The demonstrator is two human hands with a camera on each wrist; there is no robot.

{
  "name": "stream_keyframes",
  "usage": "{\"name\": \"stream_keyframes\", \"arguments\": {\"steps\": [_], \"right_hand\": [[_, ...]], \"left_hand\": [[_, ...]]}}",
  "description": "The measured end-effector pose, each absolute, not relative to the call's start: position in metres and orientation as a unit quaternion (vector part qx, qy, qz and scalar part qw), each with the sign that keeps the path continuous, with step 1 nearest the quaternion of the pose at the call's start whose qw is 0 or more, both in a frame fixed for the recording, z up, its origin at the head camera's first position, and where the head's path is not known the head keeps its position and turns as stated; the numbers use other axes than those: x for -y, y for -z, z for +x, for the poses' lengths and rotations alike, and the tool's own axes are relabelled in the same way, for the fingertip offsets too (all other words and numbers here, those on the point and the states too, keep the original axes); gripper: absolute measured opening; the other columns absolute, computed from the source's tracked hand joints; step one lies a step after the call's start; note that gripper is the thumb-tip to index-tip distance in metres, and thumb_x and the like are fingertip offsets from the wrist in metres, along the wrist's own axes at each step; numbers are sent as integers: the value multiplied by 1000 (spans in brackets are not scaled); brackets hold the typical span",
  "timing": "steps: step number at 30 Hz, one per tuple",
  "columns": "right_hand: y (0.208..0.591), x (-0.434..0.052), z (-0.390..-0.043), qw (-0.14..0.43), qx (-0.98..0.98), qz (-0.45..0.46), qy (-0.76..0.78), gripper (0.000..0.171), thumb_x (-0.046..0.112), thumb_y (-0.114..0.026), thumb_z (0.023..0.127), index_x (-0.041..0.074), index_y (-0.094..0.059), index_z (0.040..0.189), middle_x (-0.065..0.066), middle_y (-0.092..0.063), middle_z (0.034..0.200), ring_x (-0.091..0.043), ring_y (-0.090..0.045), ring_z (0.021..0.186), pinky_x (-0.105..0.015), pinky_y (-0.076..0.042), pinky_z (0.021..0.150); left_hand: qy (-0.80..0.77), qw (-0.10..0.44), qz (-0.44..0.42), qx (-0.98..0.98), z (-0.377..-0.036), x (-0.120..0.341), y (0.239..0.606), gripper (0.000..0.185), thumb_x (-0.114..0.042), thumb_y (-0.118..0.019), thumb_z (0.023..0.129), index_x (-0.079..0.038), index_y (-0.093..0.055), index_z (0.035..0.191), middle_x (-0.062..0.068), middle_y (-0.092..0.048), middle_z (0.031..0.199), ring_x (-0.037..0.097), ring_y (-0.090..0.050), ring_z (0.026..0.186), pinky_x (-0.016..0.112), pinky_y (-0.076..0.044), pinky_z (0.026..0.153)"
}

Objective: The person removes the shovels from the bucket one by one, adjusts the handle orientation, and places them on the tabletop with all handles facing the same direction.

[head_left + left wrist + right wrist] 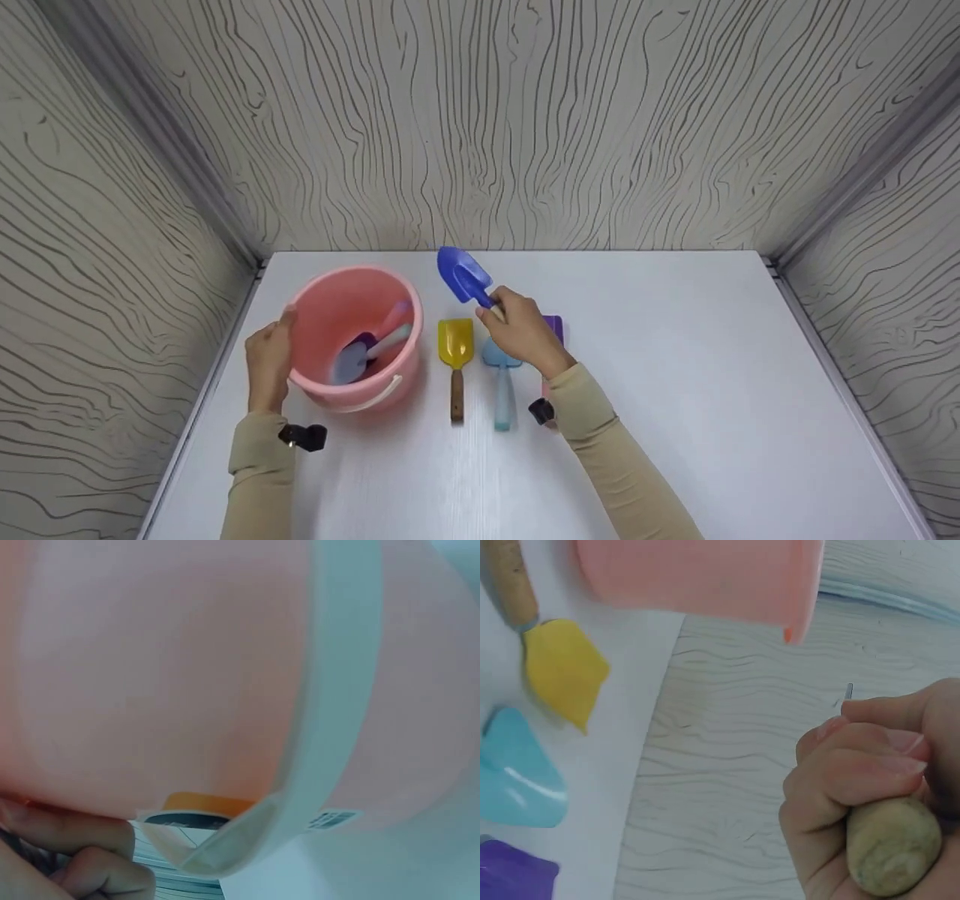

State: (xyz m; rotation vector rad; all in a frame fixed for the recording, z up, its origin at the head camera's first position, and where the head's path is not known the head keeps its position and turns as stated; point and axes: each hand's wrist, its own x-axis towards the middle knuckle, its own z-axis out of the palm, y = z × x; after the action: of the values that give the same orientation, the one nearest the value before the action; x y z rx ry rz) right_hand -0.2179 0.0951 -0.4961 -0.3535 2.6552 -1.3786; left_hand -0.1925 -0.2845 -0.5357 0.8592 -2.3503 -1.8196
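My right hand [521,326] grips the wooden handle [894,847] of a blue toy shovel [463,274], its blade raised above the table and pointing away to the left. My left hand [268,360] holds the rim of a pink bucket [356,276], which leans toward me. Inside the bucket lie a grey-blue shovel [349,364] with a pale green handle and a purple shovel partly hidden beneath it. The left wrist view shows my curled fingers [82,836] against the bucket's side, near its white handle [330,675].
Right of the bucket lie a yellow shovel [456,341] with a brown handle and a light blue shovel [503,390]. A purple shovel [555,327] with a pink handle is partly covered by my right arm. Wood-patterned panels [480,120] enclose the white table [675,375].
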Motion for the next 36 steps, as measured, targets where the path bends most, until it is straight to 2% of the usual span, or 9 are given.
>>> {"name": "stream_keyframes", "arguments": {"steps": [6,13,20,29,36], "right_hand": [[514,-125,-212,43,-876,-81,473,20,19,-62,108,-1,-64,114,-2,-57,81,-13,-50,64,-28,-40,56],[528,-152,-206,18,-882,-40,469,23,17,-61,109,-3,-63,120,-6,-61,83,-14,-55,66,-27,-46,57],[544,-177,-197,-12,-888,-9,460,31,14,-63,107,-5,-55,131,-15,-67,98,-16,-59,69,-28,-47,58],[565,-201,-190,-35,-885,13,464,28,10,-59,108,-5,-53,130,-22,-69,103,-13,-49,61,-25,-40,53],[583,-215,-183,-26,-889,43,455,28,11,-54,111,-7,-49,132,-7,-54,82,-14,-47,65,-25,-37,56]], "left_hand": [[583,33,267,766,-193,282,537,58,-63,-53,106,-13,-50,75,2,-59,79,18,-58,78,28,-49,64],[586,22,275,762,-192,280,536,60,-64,-52,106,-7,-56,85,4,-62,88,19,-60,85,31,-53,71],[585,17,277,762,-191,280,535,60,-63,-51,106,-6,-58,88,6,-65,92,19,-61,87,31,-55,73],[591,13,282,756,-193,281,533,61,-65,-50,106,-5,-62,96,5,-66,96,19,-61,92,31,-56,77],[593,26,280,754,-193,283,536,57,-58,-54,107,-14,-47,72,-1,-52,76,17,-54,77,30,-48,65]]}}
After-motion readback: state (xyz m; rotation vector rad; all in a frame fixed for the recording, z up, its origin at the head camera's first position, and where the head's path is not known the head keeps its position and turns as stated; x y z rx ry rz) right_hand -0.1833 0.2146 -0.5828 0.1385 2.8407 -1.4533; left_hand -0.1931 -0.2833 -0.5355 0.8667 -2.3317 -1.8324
